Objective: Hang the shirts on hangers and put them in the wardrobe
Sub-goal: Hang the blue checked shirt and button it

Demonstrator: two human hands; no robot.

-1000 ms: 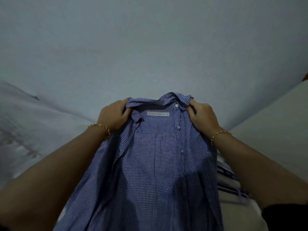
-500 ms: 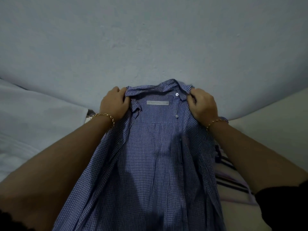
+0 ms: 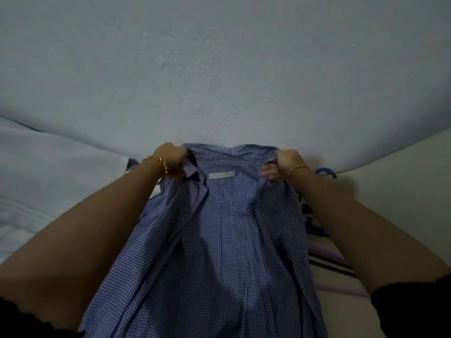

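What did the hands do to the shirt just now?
The right hand drew the button edge of the shirt off to the right, opening it wider. A hanger came into view. The left hand and right hand still grip the collar.

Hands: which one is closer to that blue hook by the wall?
The right hand: the blue hook shows just past its wrist. The left hand grips the opposite side of the collar of the checked shirt.

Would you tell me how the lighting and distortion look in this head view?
Head view: dim, bluish light; shadow darkens the checked shirt low down; wide lens bows the lower edge of the wall; left hand and right hand, gripping the collar, look soft.
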